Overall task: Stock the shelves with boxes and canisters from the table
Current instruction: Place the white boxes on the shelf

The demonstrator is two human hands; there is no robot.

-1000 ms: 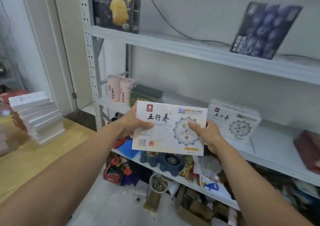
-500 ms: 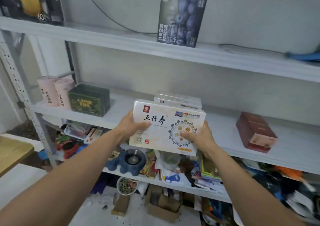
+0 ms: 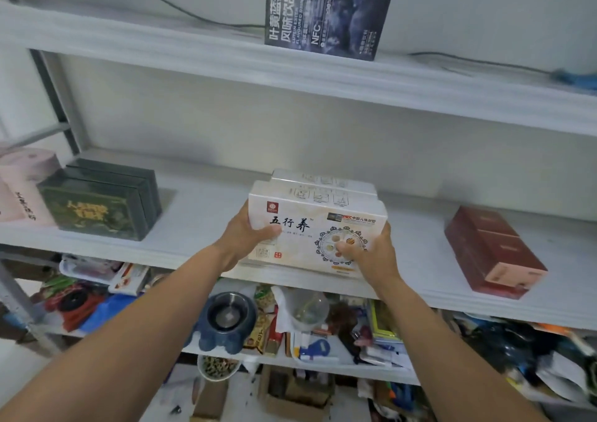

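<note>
I hold a white box (image 3: 310,224) with black characters and a round plate picture upright at the front of the middle shelf (image 3: 206,214). My left hand (image 3: 250,232) grips its left edge and my right hand (image 3: 368,253) grips its lower right corner. Its bottom edge is at the shelf surface; whether it rests there is unclear. Directly behind it stands another white box (image 3: 323,181) of the same kind, mostly hidden.
On the middle shelf, dark green boxes (image 3: 103,205) and pink canisters (image 3: 26,185) stand at the left, and red boxes (image 3: 491,253) lie at the right. A dark blueberry box (image 3: 326,11) stands on the upper shelf. The lower shelf holds clutter, including a blue bowl (image 3: 226,318).
Both hands carried the white box forward and onto the middle shelf, up against the white box standing there. My view moved closer to the shelves and to the right; the table left view.
</note>
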